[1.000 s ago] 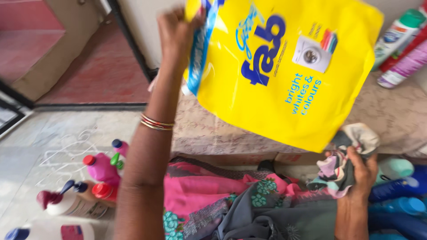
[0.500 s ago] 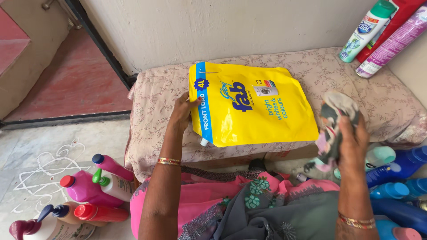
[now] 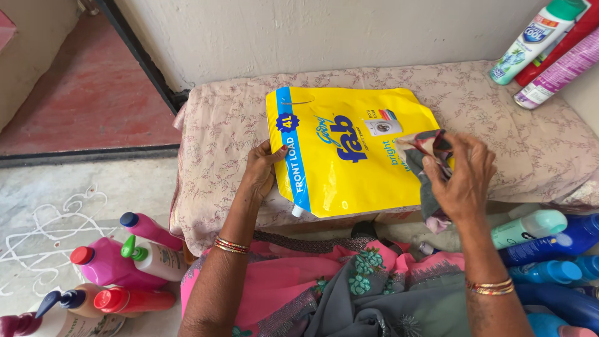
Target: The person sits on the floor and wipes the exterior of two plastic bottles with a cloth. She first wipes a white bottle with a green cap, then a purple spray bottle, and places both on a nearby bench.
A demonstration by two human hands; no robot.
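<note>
From the head camera, a yellow detergent refill pouch [image 3: 349,156] lies flat on a floral-covered cushion [image 3: 224,125]. The left hand [image 3: 262,170] rests on the pouch's blue edge, fingers loosely spread. The right hand [image 3: 462,178] grips a crumpled patterned cloth [image 3: 427,150], pressing it on the pouch.

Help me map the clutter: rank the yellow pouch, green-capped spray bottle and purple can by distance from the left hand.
1. Yellow detergent pouch: touched by the left hand.
2. Green-capped spray bottle: floor, lower left.
3. Purple can: far top right.
</note>
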